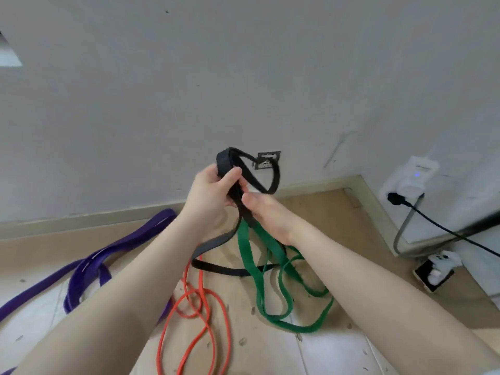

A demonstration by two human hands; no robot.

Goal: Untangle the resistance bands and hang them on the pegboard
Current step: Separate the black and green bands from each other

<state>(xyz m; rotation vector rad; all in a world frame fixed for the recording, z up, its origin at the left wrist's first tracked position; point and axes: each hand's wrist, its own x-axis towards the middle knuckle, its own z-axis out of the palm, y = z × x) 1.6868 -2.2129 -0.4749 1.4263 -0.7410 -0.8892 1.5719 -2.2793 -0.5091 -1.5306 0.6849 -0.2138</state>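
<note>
While both hands hold the black resistance band (244, 169) up in front of the wall, the chief risk is that lifting it higher drags the other bands along, because its lower run crosses the green resistance band (273, 282) on the floor and passes close to the orange resistance band (200, 307), and a crossing that tightens would knot instead of coming free. The left hand (209, 193) has its fingers curled round the doubled black strap just under the top loop, thumb over the front; the right hand (266, 212) pinches the same strap slightly lower, toward 5 o'clock of the left, though its fingertips are hidden behind the band and I cannot tell how tightly they close. A slack grip there could let the strap slide and the loop collapse. The black band's long axis runs roughly from 12 o'clock to 6 o'clock, with its loop pointing up toward 1 o'clock and its tail curving down toward 7 o'clock onto the floor. The purple resistance band (89, 263) lies at 9 o'clock, apart from the black one. No pegboard is in view, so hanging looks some way off.
</note>
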